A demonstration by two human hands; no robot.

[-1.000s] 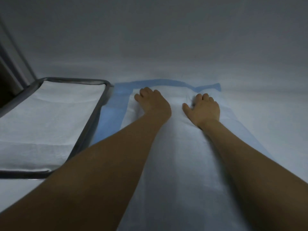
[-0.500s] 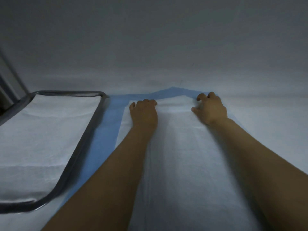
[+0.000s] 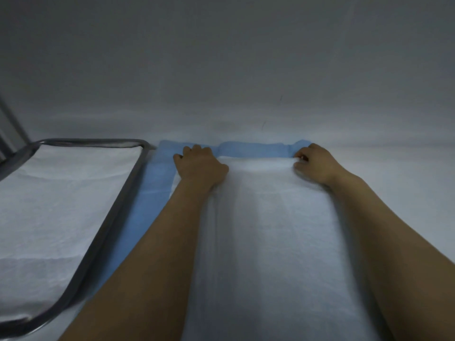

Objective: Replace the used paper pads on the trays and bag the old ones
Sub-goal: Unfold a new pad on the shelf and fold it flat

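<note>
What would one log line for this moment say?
left hand: grips pad far edge | right hand: pinches pad far edge | tray: left of pad, lined

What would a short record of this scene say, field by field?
Main item: white paper pad with blue border, spread flat on the white surface
Hands: left hand curls its fingers on the pad's far left edge; right hand pinches its far right corner
Beside it: grey metal-rimmed tray on the left, lined with a white paper sheet
Background: plain grey wall
</note>
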